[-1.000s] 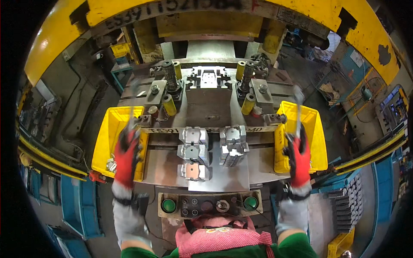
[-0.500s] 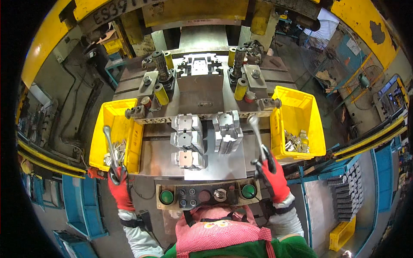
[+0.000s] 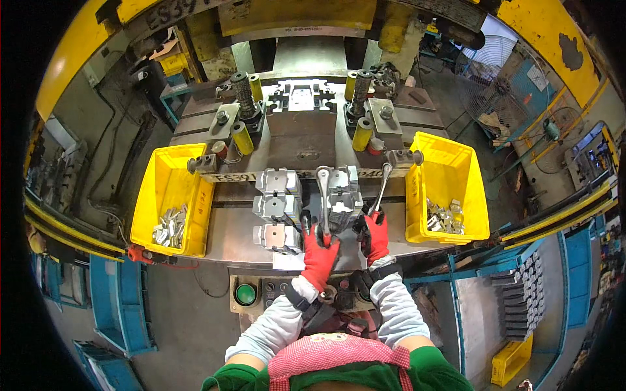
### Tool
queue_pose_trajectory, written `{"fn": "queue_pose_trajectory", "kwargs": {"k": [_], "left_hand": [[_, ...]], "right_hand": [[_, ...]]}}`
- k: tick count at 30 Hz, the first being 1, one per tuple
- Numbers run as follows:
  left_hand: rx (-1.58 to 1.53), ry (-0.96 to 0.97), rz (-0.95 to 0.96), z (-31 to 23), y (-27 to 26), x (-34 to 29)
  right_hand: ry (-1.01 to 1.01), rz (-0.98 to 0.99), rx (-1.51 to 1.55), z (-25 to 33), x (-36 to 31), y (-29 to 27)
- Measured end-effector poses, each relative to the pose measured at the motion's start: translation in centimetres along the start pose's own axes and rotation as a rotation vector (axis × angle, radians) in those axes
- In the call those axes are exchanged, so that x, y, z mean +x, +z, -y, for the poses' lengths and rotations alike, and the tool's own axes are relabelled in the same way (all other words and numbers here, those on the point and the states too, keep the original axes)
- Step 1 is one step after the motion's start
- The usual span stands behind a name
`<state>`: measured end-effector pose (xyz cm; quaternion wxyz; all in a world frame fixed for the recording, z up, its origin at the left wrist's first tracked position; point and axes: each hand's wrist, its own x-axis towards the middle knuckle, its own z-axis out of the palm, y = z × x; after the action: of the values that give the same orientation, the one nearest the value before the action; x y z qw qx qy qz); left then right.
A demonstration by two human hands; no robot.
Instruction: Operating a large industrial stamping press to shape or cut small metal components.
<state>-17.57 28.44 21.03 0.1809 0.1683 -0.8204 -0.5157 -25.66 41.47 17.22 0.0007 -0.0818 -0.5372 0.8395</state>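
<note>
My left hand [image 3: 319, 258], in a red and black glove, is closed on a long wrench-shaped metal tool [image 3: 324, 202] with a rounded head. That tool points away from me, along the left side of the right-hand stack of stamped metal plates [image 3: 344, 199]. On the other side of the stack, my right hand [image 3: 376, 241], gloved alike, grips a second wrench-shaped tool [image 3: 383, 186]. Its rounded head is near the press bed's front edge. Three more stacks of stamped plates [image 3: 277, 207] stand left of my left hand. Whether either hand touches the right-hand stack, I cannot tell.
A yellow bin [image 3: 145, 218] on the left and another yellow bin [image 3: 481, 195] on the right hold small metal pieces. Beyond the stacks is the press die [image 3: 303, 143] with upright posts. A control box with a green button [image 3: 246, 294] sits in front of me.
Both hands have moved inward with their tools: the left from the left bin to beside the right-hand stack, the right leftward to that stack's other side.
</note>
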Motion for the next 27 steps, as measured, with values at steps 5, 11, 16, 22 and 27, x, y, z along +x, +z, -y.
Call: {"fn": "queue_pose_trajectory", "kwargs": {"k": [5,11,16,22,27], "left_hand": [[-0.445,-0.253,0.242,2.8,0.6,1.4],[-0.404,-0.17,0.198,3.6,1.2,0.4],[-0.416,-0.12,0.119,4.7,1.2,-0.4],[-0.459,-0.143,0.115,6.4,1.5,-0.9],[-0.311,-0.195,0.167,3.3,-0.4,-0.8]], "right_hand": [[-0.055,-0.059,-0.118,-1.1,0.0,0.1],[0.004,-0.03,-0.053,-2.0,0.0,-0.1],[-0.271,-0.107,-0.476,-3.0,-0.4,-0.7],[-0.1,-0.064,-0.276,-3.9,-0.8,-0.9],[-0.017,-0.115,-0.043,3.4,-3.6,0.7]]}}
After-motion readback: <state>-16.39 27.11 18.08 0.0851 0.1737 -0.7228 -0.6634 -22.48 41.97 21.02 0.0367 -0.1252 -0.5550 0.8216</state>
